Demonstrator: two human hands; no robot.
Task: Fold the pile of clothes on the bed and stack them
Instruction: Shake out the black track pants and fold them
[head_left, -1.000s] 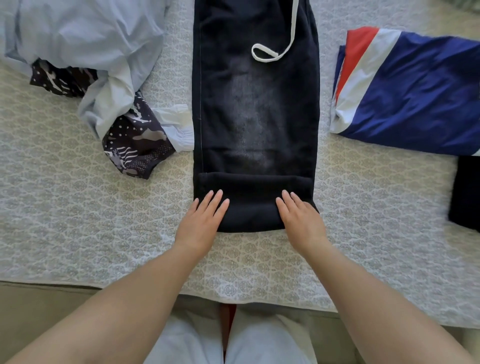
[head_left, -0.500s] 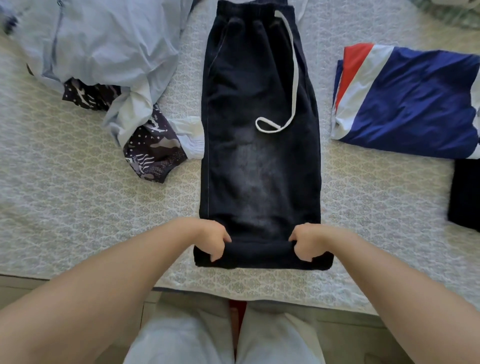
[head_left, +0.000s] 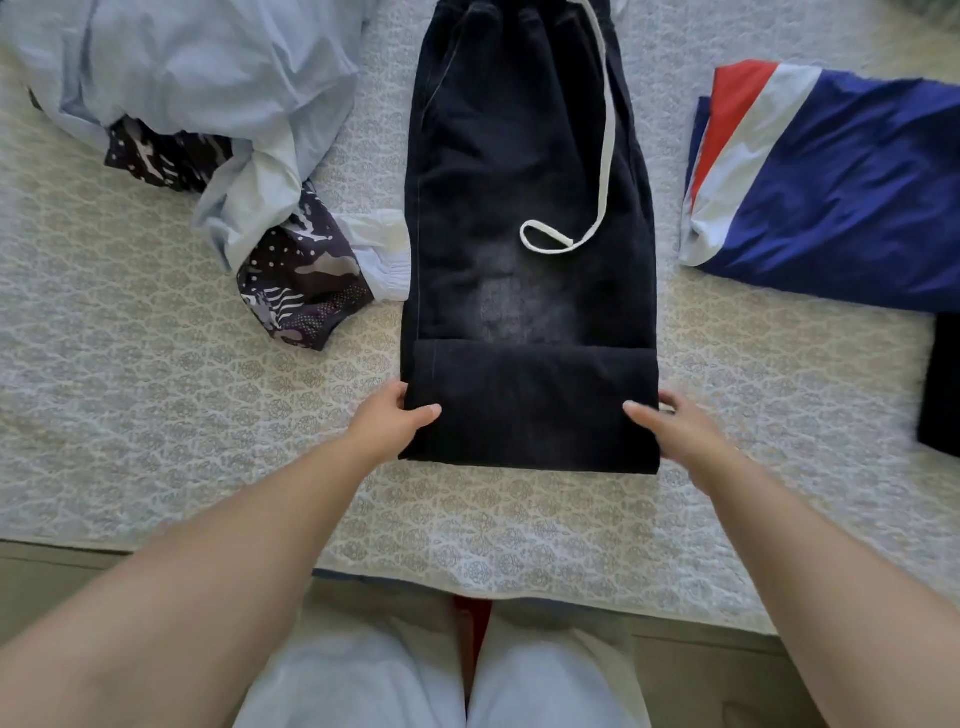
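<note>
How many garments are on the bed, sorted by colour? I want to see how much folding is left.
Black: 2, the trousers gripped by the left hand and right hand, and a piece at the right edge.
Light blue: 1, the crumpled shirt.
Dark patterned: 1, the cloth under it.
Navy, red and white: 1, the folded top.
Total: 5

Trousers (head_left: 527, 234) between pile (head_left: 208, 119), folded garment (head_left: 831, 182)

Home bedroom: a bed (head_left: 156, 415) with a patterned quilted cover carries household laundry, namely dark trousers (head_left: 524, 208), a loose clothes pile (head_left: 197, 104) and a folded garment (head_left: 841, 197).
</note>
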